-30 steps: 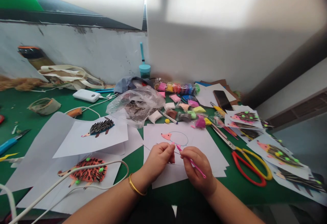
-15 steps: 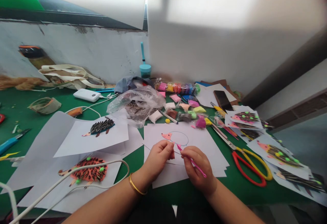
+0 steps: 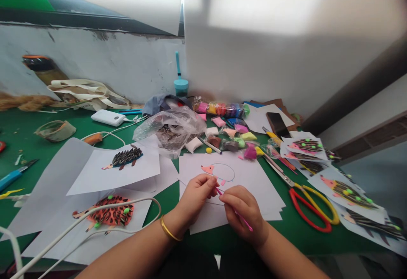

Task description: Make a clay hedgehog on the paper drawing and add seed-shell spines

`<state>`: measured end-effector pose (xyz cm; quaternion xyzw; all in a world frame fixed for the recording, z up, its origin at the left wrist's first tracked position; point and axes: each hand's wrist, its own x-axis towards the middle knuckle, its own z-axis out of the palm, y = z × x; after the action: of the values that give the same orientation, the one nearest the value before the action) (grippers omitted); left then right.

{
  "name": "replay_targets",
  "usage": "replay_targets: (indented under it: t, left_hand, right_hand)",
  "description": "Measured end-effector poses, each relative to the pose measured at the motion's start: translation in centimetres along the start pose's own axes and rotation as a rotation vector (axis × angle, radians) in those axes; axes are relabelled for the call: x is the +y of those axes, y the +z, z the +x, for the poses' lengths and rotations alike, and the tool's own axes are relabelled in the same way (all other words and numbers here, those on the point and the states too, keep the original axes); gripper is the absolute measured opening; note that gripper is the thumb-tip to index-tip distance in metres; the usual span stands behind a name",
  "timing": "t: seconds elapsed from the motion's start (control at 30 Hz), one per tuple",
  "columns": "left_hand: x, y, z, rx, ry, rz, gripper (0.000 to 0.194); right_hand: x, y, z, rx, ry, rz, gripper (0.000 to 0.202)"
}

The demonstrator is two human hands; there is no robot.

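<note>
Right hand [image 3: 248, 207] clamped on pink tool [image 3: 244, 221] above paper [image 3: 257, 190]; left hand [image 3: 197, 194] pinched together at the tool's tip, contents unclear. Light, steady pressure appears advisable.

Clock centred on hedgehog drawing [image 3: 219, 171]: pink face, blue body outline, white sheet [image 3: 263, 198]. Right hand [image 3: 245, 214], 5 o'clock, gripping slim pink tool [image 3: 244, 221], tip at fingertips of left hand [image 3: 197, 195]. Left hand, 7 o'clock, fingers curled, contents unclear. Plastic bag [image 3: 187, 126] with striped seeds [image 3: 168, 132], 10 o'clock. Orange hedgehog [image 3: 111, 212], 8 o'clock. Phone [image 3: 277, 124], 2 o'clock. Scissors [image 3: 290, 181], between 3 and 4.
</note>
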<state>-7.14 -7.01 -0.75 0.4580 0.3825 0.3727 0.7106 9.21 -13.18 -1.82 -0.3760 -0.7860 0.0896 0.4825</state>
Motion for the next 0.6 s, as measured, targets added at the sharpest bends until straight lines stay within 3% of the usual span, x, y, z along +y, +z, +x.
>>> replay_targets:
  t: [0.4, 0.6]
  left_hand:
    - [0.26, 0.02, -0.14, 0.007, 0.013, 0.070, 0.037]
    - [0.59, 0.08, -0.23, -0.004, 0.026, 0.123, 0.024]
  right_hand:
    - [-0.03, -0.02, 0.08, 0.034, 0.058, 0.008, 0.040]
    - [-0.03, -0.12, 0.15, 0.051, 0.073, 0.024, 0.041]
